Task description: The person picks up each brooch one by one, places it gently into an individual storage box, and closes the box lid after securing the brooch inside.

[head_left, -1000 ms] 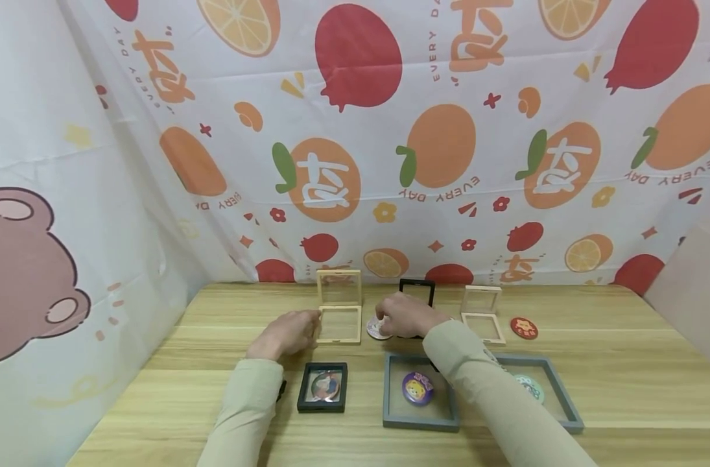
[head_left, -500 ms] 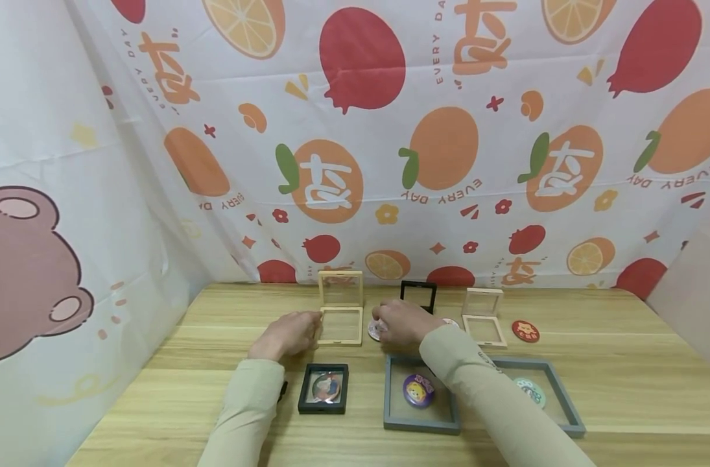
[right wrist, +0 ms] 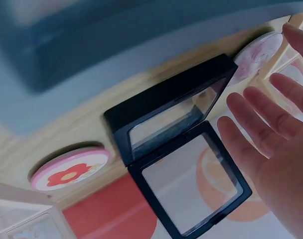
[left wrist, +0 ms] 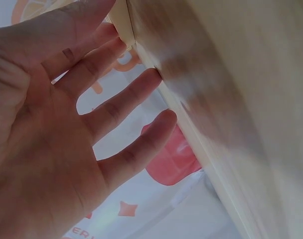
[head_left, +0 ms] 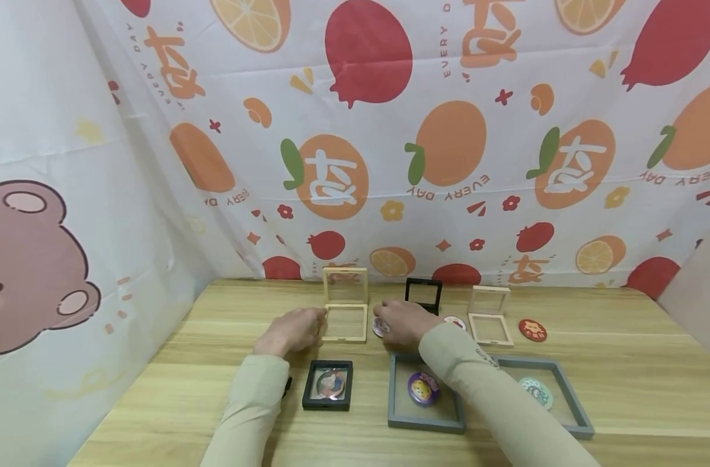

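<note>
In the head view my left hand is at the left edge of a light wooden frame, whose lid stands up behind it. The left wrist view shows this hand with fingers spread, some tips against the wood. My right hand is over a pale round badge, partly hiding it, right of that frame. In the right wrist view the hand has extended fingers, its thumb near the badge, which lies flat. Beside it stands a raised-lid black frame.
Nearer me are a black frame with a badge inside and grey frames with a purple badge and a mint badge. Further right are a small light frame and a red badge. A printed cloth hangs behind.
Compared with a second ago, my right hand is slightly further left and lower, covering more of the pale badge. My left hand keeps its place by the wooden frame. The head view has shifted slightly.
</note>
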The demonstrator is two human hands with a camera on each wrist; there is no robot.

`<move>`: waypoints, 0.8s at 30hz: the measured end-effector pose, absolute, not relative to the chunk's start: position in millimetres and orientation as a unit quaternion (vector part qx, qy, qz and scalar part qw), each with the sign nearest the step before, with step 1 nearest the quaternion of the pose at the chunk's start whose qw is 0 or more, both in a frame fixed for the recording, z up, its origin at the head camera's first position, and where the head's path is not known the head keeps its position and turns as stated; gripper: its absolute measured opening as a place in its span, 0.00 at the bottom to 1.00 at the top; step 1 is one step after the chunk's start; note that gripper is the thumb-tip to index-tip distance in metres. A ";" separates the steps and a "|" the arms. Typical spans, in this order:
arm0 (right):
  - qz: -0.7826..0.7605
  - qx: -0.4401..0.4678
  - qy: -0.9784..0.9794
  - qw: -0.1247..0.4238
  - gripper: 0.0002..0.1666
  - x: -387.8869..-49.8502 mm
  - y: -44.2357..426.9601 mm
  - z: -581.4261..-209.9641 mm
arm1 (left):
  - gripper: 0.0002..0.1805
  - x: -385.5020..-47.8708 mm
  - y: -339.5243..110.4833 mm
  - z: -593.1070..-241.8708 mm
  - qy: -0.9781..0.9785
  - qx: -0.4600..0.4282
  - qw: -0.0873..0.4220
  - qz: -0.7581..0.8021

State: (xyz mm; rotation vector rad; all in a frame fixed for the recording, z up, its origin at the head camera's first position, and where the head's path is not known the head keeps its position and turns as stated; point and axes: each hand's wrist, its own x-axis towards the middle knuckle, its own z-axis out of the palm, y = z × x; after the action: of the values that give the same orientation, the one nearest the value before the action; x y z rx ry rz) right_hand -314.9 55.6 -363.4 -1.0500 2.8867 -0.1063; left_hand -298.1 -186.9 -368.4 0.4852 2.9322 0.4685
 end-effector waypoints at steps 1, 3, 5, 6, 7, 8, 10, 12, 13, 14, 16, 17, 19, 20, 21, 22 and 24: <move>-0.036 -0.343 0.938 0.036 0.16 -315.5 55.0 -362.9 | 0.11 -298.6 -186.2 -368.0 0.973 0.162 0.064 0.153; -0.045 -0.346 0.936 0.044 0.12 -316.4 54.0 -362.8 | 0.11 -299.4 -184.9 -367.7 0.973 0.159 0.065 0.152; -0.055 -0.347 0.935 0.051 0.10 -316.5 53.6 -363.2 | 0.11 -299.9 -184.1 -368.7 0.973 0.156 0.068 0.155; -0.059 -0.345 0.935 0.053 0.11 -316.5 53.7 -363.8 | 0.11 -300.1 -183.8 -369.2 0.973 0.156 0.070 0.156; -0.063 -0.342 0.936 0.056 0.11 -316.4 54.2 -364.3 | 0.11 -300.3 -183.7 -370.3 0.972 0.155 0.072 0.159; -0.064 -0.338 0.937 0.059 0.12 -316.5 54.6 -365.2 | 0.11 -300.3 -183.5 -371.1 0.972 0.155 0.074 0.161; -0.066 -0.332 0.939 0.062 0.14 -317.0 55.5 -366.9 | 0.11 -299.9 -184.0 -371.9 0.971 0.156 0.075 0.162; -0.066 -0.328 0.940 0.064 0.15 -318.3 55.5 -368.5 | 0.11 -299.5 -184.7 -371.8 0.972 0.157 0.074 0.158; -0.067 -0.329 0.940 0.064 0.16 -318.8 55.4 -368.6 | 0.11 -299.4 -185.2 -371.7 0.973 0.156 0.072 0.156; -0.065 -0.330 0.940 0.062 0.16 -319.7 55.0 -368.8 | 0.11 -299.1 -185.4 -371.0 0.973 0.156 0.073 0.155; -0.063 -0.333 0.939 0.058 0.17 -321.1 54.1 -368.6 | 0.10 -299.0 -185.8 -370.4 0.973 0.153 0.074 0.154; -0.060 -0.335 0.939 0.056 0.16 -321.9 53.6 -368.8 | 0.10 -299.0 -185.8 -370.3 0.974 0.153 0.073 0.154; -0.057 -0.336 0.939 0.054 0.16 -322.8 53.0 -368.2 | 0.11 -298.9 -185.8 -370.1 0.974 0.151 0.072 0.156; -0.054 -0.335 0.939 0.054 0.16 -323.5 52.5 -368.3 | 0.10 -298.6 -185.8 -369.9 0.973 0.150 0.071 0.157; -0.052 -0.336 0.939 0.054 0.15 -324.0 52.1 -368.2 | 0.11 -298.6 -185.8 -370.0 0.974 0.149 0.070 0.157; -0.050 -0.335 0.939 0.054 0.14 -324.5 51.8 -368.2 | 0.11 -298.6 -186.0 -370.1 0.974 0.149 0.068 0.157; -0.043 -0.335 0.940 0.053 0.13 -325.4 51.2 -367.9 | 0.11 -298.2 -185.9 -369.4 0.974 0.148 0.066 0.157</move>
State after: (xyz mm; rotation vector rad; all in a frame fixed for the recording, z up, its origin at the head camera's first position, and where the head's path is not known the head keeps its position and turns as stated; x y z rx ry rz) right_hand -325.4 51.2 -367.9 -1.0181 2.8561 -0.1298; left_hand -298.2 -185.9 -369.4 0.4473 2.9376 0.4733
